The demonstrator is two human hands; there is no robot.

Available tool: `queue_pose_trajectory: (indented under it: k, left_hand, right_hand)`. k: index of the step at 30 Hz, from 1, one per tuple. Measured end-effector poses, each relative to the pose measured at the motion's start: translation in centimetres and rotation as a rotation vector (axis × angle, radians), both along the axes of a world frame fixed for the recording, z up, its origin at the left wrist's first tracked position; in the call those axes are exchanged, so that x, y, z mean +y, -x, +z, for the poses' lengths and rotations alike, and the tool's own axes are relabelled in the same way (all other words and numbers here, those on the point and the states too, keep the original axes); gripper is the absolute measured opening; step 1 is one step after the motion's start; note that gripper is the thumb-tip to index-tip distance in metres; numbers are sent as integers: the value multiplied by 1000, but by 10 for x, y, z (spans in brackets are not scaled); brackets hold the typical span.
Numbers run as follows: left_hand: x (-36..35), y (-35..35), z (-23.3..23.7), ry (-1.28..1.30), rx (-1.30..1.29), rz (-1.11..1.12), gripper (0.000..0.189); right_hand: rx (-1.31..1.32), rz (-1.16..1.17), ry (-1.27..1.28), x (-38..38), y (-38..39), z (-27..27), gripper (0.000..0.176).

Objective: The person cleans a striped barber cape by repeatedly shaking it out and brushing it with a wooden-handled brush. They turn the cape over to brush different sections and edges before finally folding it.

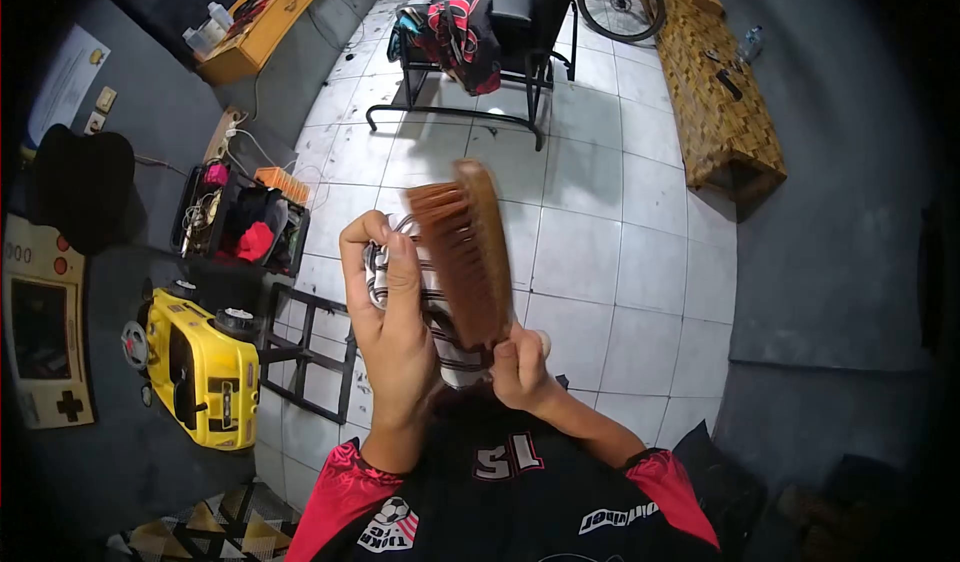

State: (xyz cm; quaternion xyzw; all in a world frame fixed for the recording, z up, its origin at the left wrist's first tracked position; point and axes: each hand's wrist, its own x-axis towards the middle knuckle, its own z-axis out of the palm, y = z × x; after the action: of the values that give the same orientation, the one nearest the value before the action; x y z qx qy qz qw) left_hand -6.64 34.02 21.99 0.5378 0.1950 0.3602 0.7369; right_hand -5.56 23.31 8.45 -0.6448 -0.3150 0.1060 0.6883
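Note:
A wooden-backed brush with reddish-brown bristles is held upright in front of my chest, its bristles facing left. My right hand is closed around the brush's lower end. Behind the brush is a white item with dark stripes, partly hidden, so I cannot tell what it is. My left hand pinches this striped item at its upper left, between thumb and bent fingers.
A chair with clothes stands ahead on the tiled floor. A woven-pattern bench runs along the right wall. On the left are a yellow toy car, a black metal frame and a crate of items.

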Motion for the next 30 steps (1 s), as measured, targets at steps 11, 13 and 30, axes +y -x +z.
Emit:
queue_pose_trajectory:
  k: [11,13,30]
  left_hand:
    - [38,28,12,-559,34,374,37]
    - [46,33,6,-413,-5,341,37]
    - [3,2,-15,-185,66,59,8]
  right_hand:
    - [71,435,1283,-85,3,-314,46]
    - [219,373,1502,-101,9,-326,39]
    - [411,262,-3,-13,7,-10,49]
